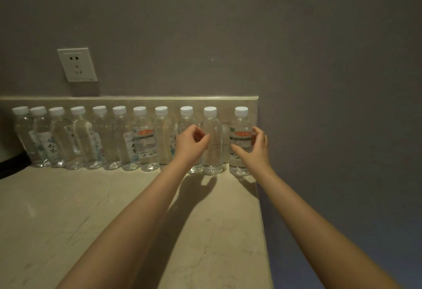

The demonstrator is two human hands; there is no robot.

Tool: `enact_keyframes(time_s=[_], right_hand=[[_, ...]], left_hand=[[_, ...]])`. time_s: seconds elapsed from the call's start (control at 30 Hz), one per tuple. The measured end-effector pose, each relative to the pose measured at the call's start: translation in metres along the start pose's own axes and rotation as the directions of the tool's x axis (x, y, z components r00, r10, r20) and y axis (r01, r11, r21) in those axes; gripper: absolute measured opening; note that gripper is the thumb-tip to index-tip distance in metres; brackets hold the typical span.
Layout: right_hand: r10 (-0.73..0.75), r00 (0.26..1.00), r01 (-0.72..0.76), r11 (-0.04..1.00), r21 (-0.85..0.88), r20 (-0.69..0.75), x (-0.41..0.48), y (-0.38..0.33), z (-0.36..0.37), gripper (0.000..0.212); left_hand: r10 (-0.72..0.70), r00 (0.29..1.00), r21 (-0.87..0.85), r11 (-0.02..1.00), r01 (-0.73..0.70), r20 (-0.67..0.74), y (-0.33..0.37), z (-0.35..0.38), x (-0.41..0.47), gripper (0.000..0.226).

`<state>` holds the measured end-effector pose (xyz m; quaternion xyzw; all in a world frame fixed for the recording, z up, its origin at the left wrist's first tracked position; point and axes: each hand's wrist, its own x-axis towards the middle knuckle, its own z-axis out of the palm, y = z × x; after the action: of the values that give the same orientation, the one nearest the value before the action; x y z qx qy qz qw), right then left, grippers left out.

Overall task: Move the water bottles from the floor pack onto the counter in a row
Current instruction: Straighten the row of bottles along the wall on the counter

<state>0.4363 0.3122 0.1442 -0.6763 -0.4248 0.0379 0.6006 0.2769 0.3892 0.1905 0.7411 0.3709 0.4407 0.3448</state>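
Right hand (253,149) is wrapping the end bottle (241,124) on the table (68,220), seemingly gripping; left hand (191,142) is hovering clenched, empty, before the bottle row (105,138).

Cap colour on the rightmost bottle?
White; the cap shows best in the head view.

Head-worn view, down over counter (68,220)
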Motion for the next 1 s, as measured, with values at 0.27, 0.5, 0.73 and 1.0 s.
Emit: enact_keyframes(time_s=[0.27, 0.5, 0.73, 1.0], right_hand=[[0.032, 0.991, -0.019, 0.995, -0.103, 0.127, -0.001, 0.004, 0.001, 0.056], [0.079, 0.972, -0.061, 0.994, -0.086, 0.221, 0.004, -0.002, -0.001, 0.068], [-0.33, 0.931, 0.358, 0.909, -0.215, 0.156, 0.051, -0.075, -0.035, 0.048], [-0.078, 0.719, 0.6, 0.571, -0.56, 0.691, 0.083, -0.133, -0.039, 0.033]], left_hand=[[-0.134, 0.984, 0.158, 0.981, 0.115, 0.115, -0.019, 0.003, -0.013, 0.024], [-0.115, 0.987, 0.181, 0.979, 0.094, 0.109, -0.019, -0.007, -0.013, 0.015], [0.184, 0.981, 0.262, 0.952, -0.16, -0.067, 0.038, -0.026, 0.017, 0.016], [0.085, 0.983, 0.617, 0.769, -0.167, 0.161, 0.077, -0.034, 0.054, 0.032]])
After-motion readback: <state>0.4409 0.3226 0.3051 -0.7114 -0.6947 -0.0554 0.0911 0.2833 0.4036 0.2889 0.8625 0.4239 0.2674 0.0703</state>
